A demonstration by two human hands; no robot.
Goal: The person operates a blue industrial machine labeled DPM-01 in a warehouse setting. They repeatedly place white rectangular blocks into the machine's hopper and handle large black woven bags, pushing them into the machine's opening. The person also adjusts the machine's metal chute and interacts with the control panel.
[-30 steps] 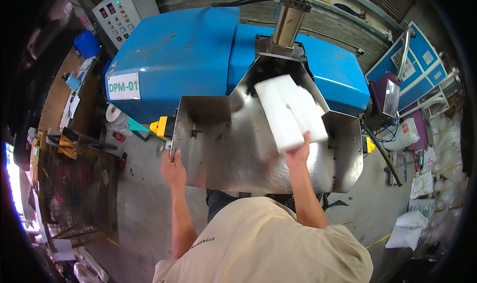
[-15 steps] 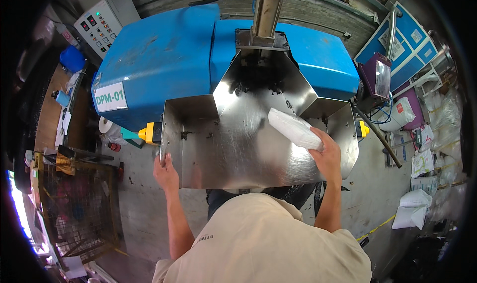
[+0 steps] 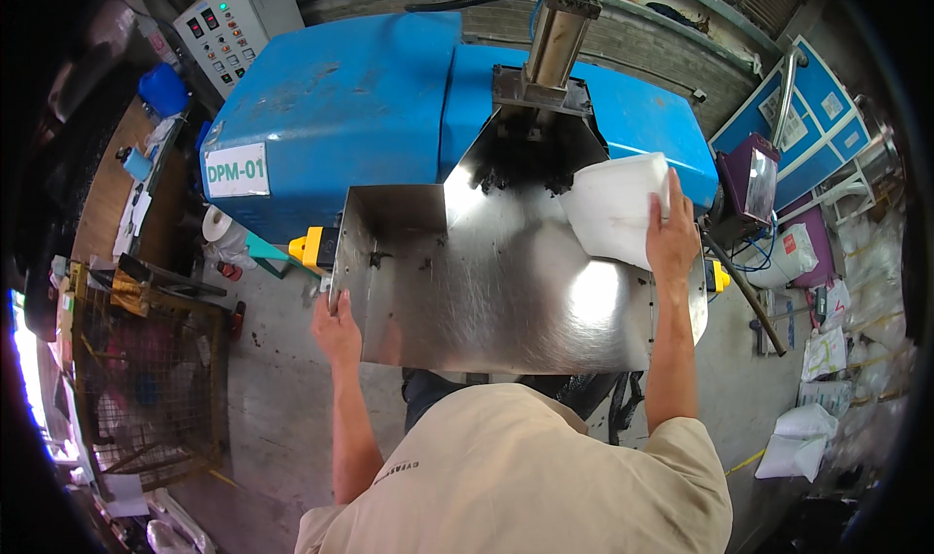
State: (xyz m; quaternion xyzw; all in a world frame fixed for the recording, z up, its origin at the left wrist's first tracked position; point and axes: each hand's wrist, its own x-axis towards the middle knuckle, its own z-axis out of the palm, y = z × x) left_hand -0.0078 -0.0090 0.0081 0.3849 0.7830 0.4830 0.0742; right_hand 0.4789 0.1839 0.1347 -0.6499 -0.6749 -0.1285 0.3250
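Right hand (image 3: 671,233) grips a white block (image 3: 611,209) at the steel chute's (image 3: 506,291) right side; left hand (image 3: 336,325) grasps the chute's left edge.

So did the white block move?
Yes. The white block went from the middle of the steel chute to its right edge, under the right hand.
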